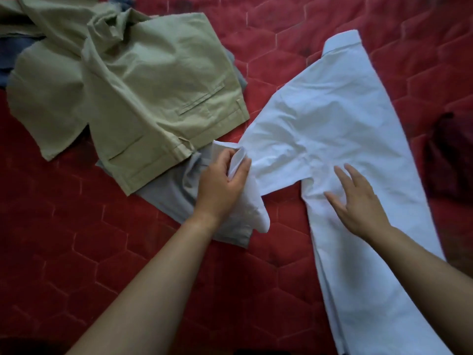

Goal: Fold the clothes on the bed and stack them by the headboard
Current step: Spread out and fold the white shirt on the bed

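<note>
A white collared shirt [343, 119] lies back-up on the red quilted bed [76, 239], its collar pointing to the far right. My left hand [221, 183] grips the end of the shirt's left sleeve, lifted a little off the bed. My right hand [358, 201] lies flat with fingers spread on the shirt's body near the armpit seam. Olive-green trousers [143, 80] lie crumpled at the upper left. A grey garment [176, 196] is partly under the trousers and under my left hand.
A blue garment [15, 52] shows under the trousers at the far left edge. A dark maroon cloth [445, 155] lies at the right edge of the bed. Bare quilt stretches along the near side, between and below my arms.
</note>
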The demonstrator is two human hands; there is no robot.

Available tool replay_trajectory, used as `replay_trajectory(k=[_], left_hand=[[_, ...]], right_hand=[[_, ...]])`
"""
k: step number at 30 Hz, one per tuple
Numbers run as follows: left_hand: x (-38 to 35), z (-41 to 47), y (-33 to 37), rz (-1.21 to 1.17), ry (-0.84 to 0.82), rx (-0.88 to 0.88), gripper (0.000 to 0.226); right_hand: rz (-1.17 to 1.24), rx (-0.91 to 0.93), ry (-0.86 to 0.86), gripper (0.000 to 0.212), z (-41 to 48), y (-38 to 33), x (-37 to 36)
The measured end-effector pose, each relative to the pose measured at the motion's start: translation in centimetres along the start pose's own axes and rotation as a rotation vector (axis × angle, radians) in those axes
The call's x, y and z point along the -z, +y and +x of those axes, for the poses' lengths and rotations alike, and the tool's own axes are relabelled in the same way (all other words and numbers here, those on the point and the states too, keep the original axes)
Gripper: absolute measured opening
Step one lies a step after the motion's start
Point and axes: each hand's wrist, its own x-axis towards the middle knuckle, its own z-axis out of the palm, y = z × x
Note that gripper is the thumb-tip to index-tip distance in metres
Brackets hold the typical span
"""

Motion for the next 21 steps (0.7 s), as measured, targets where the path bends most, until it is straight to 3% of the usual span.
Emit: replay_trajectory(k=[3,10,12,17,21], left_hand=[[-6.4,-1.5,3.4,-0.008,-0.165,-0.053,0.009],[-20.8,-5.3,7.5,0.25,-0.732,-0.051,0.05],[-21.4,-5.3,7.0,0.291,-0.682,-0.073,0.047],[-17.2,-2.8,4.5,0.288,-0.32,-0.117,0.029],[-12.9,-0.2,2.9,0.401,-0.17,-0.104,0.022]], right_hand=[[0.075,-0.062,0.043,0.065,-1.6,3.9,3.2],[0.148,-0.12,0.117,0.056,-4.8,12.1,9.5],[0.184,-0.11,0.116,0.052,-4.7,12.9,9.5],[0.3,0.051,0.043,0.042,-1.8,9.4,6.7],[0.267,0.178,-0.074,0.048,0.9,5.2,3.9]])
